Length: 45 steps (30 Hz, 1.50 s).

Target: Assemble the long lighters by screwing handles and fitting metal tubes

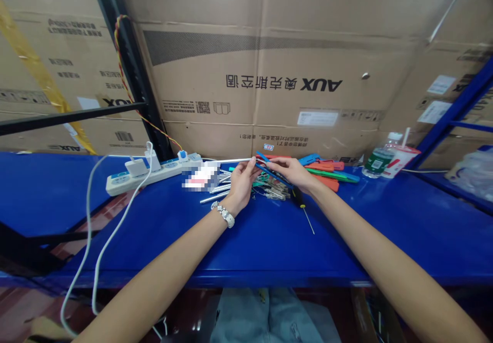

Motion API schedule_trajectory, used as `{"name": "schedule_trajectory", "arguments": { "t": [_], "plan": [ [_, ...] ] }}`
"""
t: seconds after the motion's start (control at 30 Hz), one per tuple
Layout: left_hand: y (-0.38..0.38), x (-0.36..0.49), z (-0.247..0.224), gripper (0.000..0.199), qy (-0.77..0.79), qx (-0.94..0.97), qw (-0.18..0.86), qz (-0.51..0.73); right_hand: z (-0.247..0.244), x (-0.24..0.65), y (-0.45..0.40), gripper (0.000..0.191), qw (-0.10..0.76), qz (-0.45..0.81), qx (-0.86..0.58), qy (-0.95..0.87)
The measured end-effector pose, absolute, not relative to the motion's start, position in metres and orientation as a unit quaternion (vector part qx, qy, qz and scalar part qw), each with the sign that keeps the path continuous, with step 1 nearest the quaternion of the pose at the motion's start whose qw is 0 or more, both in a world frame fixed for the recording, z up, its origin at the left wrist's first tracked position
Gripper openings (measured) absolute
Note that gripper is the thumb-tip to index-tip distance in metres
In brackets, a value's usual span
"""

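Over the blue table, my left hand [241,183] is closed in a pinch on a thin silver rod [231,160] that sticks out to the left. Close beside it, my right hand [293,172] grips a long blue plastic piece [278,176], whose near end meets my left fingertips. Whether rod and plastic piece are joined is hidden by the fingers. Beneath my hands lie several loose silver rods [215,196] and a heap of small clear-and-metal parts [276,191]. A screwdriver [302,207] with a black and yellow handle rests below my right hand.
Orange plastic pieces [329,183] and green ones [327,172] lie to the right. Farther right stand a water bottle [379,159] and a red-and-white cup [400,160]. A white power strip [169,168] with cables sits left. Large cardboard boxes [246,50] form the back.
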<state>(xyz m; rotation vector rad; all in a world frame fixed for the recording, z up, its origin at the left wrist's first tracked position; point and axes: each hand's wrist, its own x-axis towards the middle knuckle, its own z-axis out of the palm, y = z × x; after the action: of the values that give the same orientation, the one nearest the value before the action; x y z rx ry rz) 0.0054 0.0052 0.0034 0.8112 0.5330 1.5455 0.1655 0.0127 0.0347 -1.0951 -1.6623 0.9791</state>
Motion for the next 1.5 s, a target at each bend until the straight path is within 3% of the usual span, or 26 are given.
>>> {"name": "schedule_trajectory", "arguments": {
  "t": [0.2, 0.4, 0.57, 0.73, 1.3, 1.4, 1.5],
  "plan": [
    [0.008, 0.004, 0.005, 0.016, 0.322, 0.351, 0.565, 0.674, 0.038, 0.163, 0.033, 0.034, 0.400, 0.189, -0.456, -0.772],
    [0.009, 0.002, 0.006, 0.023, 0.354, 0.354, 0.565, 0.656, 0.040, 0.160, 0.039, 0.039, 0.339, 0.130, -0.456, -0.812],
    [0.007, 0.000, 0.010, 0.030, 0.345, 0.388, 0.541, 0.661, 0.037, 0.160, 0.045, 0.039, 0.314, 0.126, -0.439, -0.832],
    [0.008, -0.004, 0.016, 0.029, 0.320, 0.399, 0.517, 0.687, 0.032, 0.163, 0.052, 0.025, 0.341, 0.152, -0.404, -0.835],
    [0.013, -0.016, 0.015, 0.026, 0.340, 0.412, 0.496, 0.685, 0.038, 0.157, 0.055, 0.032, 0.307, 0.233, -0.444, -0.809],
    [0.014, -0.021, 0.016, 0.031, 0.372, 0.453, 0.433, 0.685, 0.033, 0.154, 0.053, 0.031, 0.321, 0.232, -0.407, -0.823],
    [0.015, -0.027, 0.020, 0.036, 0.391, 0.529, 0.300, 0.691, 0.028, 0.153, 0.051, 0.030, 0.351, 0.260, -0.371, -0.820]
  ]
}}
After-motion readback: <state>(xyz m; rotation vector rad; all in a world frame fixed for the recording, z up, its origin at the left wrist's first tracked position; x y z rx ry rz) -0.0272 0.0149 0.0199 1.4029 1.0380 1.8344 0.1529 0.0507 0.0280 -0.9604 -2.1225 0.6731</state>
